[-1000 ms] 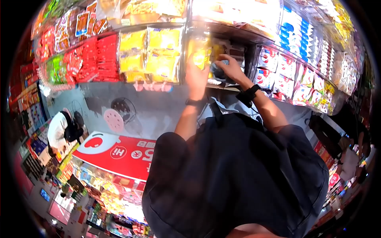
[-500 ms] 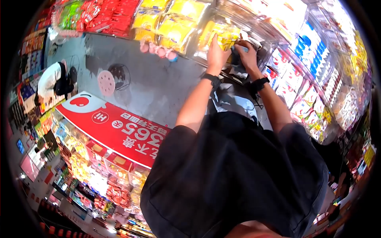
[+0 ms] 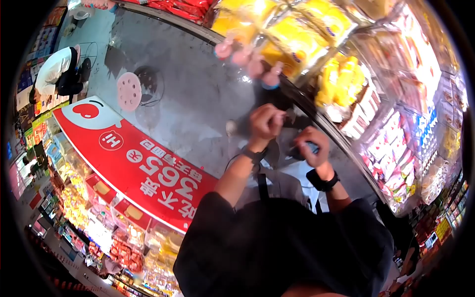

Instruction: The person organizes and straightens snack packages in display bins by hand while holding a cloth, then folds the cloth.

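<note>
And out they come! The whole shelf (image 3: 341,145), running along the far right, tilts across my view now, and my hands are off it, hanging over the grey floor (image 3: 198,84) just on the near side of its edge. Left of me, the long red sign (image 3: 133,158) lies aslant, and a pink stool (image 3: 129,92) stands beyond it.

Half a second ago my fingers were in among the bunched yellow packets (image 3: 341,81); now those packets sit in the shelf untouched, right beside some brown packets (image 3: 363,111) on their right. So, as I judge it, that bit of handling has been let go, and the work is now between my two hands.

My left hand (image 3: 267,122) is curled narrow, fingertips drawn in; I can't tell if anything is pinched there. My right hand (image 3: 312,147), near it but apart, is bent around a small dark thing (image 3: 310,146) with a bluish sheen, too blurred to name.
</note>
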A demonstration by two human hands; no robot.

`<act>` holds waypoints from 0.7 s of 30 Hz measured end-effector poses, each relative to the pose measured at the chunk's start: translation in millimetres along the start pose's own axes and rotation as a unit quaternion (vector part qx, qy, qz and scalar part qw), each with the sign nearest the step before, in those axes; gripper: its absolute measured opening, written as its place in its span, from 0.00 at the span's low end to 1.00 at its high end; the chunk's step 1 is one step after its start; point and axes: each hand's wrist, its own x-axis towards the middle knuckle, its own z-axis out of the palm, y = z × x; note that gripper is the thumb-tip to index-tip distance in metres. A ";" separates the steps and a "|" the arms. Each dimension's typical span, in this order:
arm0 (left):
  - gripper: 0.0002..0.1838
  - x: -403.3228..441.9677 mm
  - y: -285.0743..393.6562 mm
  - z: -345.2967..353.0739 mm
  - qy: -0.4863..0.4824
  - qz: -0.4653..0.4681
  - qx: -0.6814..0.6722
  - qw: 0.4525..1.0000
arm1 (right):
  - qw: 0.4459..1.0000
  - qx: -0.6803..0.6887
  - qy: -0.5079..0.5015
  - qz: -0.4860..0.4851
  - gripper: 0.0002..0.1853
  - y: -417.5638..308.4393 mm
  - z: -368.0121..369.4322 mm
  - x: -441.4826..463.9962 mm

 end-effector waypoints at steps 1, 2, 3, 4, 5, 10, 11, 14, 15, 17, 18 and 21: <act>0.06 -19.4 -42.8 -19.6 0.023 -0.080 0.011 0.996 | 1.000 0.006 -0.022 0.020 0.01 21.1 26.6 -0.1; 0.10 -29.1 -88.4 -33.7 0.044 -0.184 0.032 0.982 | 0.998 -0.010 -0.035 0.044 0.01 39.2 50.0 0.8; 0.14 -39.1 -134.3 -47.7 0.061 -0.286 0.047 0.955 | 0.996 -0.027 -0.046 0.065 0.02 59.2 68.8 4.2; 0.13 -49.1 -192.3 -57.4 0.062 -0.325 0.053 0.942 | 0.995 -0.035 -0.049 0.074 0.02 83.0 84.6 10.4; 0.12 -59.6 -260.3 -62.2 0.045 -0.320 0.064 0.944 | 0.994 -0.044 -0.051 0.086 0.03 106.3 98.7 13.2; 0.13 -81.9 -539.8 -55.8 -0.055 -0.230 0.163 0.958 | 0.974 -0.065 -0.089 0.198 0.05 218.4 123.0 24.7; 0.15 -78.8 -577.1 -50.2 -0.072 -0.251 0.197 0.945 | 0.975 -0.067 -0.082 0.196 0.05 243.1 119.2 23.0; 0.21 -74.5 -670.4 -26.4 -0.103 -0.282 0.268 0.915 | 0.980 -0.066 -0.062 0.180 0.04 308.1 109.4 10.9; 0.23 -74.9 -690.8 -18.6 -0.110 -0.289 0.279 0.909 | 0.982 -0.061 -0.057 0.167 0.04 321.7 107.2 8.3; 0.27 -61.5 -697.3 2.9 -0.113 -0.288 0.293 0.905 | 0.989 -0.053 -0.044 0.135 0.04 344.9 106.0 4.2; 0.28 -57.5 -712.9 15.3 -0.119 -0.299 0.270 0.907 | 0.991 -0.035 -0.038 0.121 0.04 353.7 107.0 0.9; 0.27 -43.6 -728.9 40.4 -0.172 -0.298 0.297 0.891 | 0.994 -0.050 -0.021 0.093 0.04 364.1 105.1 -10.3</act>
